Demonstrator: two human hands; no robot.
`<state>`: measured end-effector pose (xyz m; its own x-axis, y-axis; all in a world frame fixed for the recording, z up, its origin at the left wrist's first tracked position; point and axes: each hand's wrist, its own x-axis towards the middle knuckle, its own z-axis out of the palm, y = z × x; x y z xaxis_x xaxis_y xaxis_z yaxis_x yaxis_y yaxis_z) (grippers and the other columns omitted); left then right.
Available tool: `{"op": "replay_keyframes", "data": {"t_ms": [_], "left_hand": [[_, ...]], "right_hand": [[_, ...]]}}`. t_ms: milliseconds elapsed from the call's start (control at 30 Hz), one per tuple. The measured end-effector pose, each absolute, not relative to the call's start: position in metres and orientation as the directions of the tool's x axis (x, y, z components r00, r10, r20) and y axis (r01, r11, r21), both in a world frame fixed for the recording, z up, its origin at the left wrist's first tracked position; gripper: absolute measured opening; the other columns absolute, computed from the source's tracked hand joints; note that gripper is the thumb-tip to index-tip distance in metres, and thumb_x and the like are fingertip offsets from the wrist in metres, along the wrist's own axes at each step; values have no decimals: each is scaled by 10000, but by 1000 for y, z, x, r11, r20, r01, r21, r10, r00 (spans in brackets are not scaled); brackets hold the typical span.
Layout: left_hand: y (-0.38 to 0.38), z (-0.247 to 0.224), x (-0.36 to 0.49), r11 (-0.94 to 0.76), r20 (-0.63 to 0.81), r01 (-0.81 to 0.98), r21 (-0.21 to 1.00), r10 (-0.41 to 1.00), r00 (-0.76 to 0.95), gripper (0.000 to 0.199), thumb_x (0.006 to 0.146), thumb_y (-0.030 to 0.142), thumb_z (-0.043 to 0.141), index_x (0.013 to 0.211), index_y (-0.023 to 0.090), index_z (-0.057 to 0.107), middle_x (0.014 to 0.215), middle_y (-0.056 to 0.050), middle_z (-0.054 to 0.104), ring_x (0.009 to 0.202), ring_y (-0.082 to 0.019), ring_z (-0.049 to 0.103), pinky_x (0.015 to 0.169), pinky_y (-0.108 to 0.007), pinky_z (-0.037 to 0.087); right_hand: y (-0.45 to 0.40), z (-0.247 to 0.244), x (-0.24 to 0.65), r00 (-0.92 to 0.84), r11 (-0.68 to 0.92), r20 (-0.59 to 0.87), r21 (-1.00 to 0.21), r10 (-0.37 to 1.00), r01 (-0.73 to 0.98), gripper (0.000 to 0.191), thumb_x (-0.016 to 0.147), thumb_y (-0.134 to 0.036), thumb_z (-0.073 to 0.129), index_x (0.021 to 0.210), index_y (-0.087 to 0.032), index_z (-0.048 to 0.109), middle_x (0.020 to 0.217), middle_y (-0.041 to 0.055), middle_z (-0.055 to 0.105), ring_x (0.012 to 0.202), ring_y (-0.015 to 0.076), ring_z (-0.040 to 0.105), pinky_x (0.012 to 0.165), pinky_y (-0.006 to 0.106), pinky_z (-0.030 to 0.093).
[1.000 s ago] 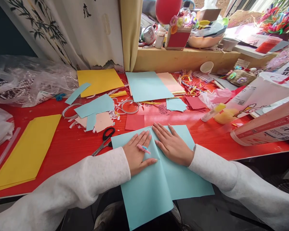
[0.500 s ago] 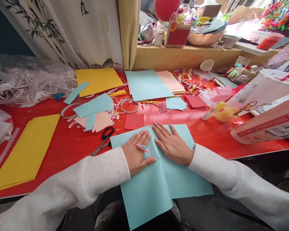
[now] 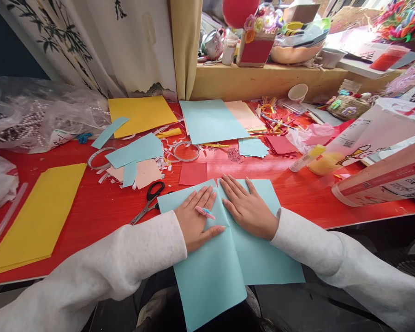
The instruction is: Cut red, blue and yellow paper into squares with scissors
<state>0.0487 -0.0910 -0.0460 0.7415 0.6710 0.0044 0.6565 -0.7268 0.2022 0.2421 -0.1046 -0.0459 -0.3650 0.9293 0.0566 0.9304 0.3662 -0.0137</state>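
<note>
A large light-blue paper (image 3: 210, 276) with a crease down its middle lies at the near edge of the red table and hangs over it. My left hand (image 3: 196, 219) rests flat on its left half, fingers spread, a pink and blue ring on one finger. Flat on the right half, just across the crease, lies my right hand (image 3: 247, 207), its fingers also extended. Neither hand grips anything. Black-handled scissors (image 3: 149, 202) lie left of the paper, and a small red paper square (image 3: 192, 174) sits beyond it.
Yellow sheets (image 3: 38, 212) lie at left. Blue scraps (image 3: 134, 151), a tape ring (image 3: 186, 151) and a blue sheet (image 3: 212, 122) are behind. Plastic cups (image 3: 383, 170) and a yellow-capped tube (image 3: 306, 158) stand or lie at right. Scissors' edge side touches the blue paper's left.
</note>
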Motion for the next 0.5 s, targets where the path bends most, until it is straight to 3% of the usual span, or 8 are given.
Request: {"op": "replay_keyframes", "data": {"t_ms": [300,400,500], "left_hand": [[-82,-50,44,-760,15,630,159,640,769,816,817,664,140,1393,97,255,1484,-98,168,1373,-218,155,1123,-360,136],[-59,-36,46,-748,-50,654,113,654,755,863,804,680,125,1388,57,255,1477,-137,185,1370,-265,147,1118,-395,143],[-38,-9,49,-700,-51,711,70,709,703,854,816,667,115,1396,51,226,1482,-152,169,1373,-293,99,1114,-428,139]], "right_hand": [[-99,-52,250,-407,408,54,-9,912,913,548,943,-391,145,1423,-127,173,1487,75,166,1376,190,148,1099,499,132],[-78,-47,256,-410,410,17,-38,912,911,590,936,-436,149,1427,-109,138,1493,92,139,1379,193,130,1102,497,127],[-57,-23,262,-408,415,87,-88,909,906,634,927,-469,165,1438,-116,38,1504,84,83,1385,180,79,1114,473,109]]}}
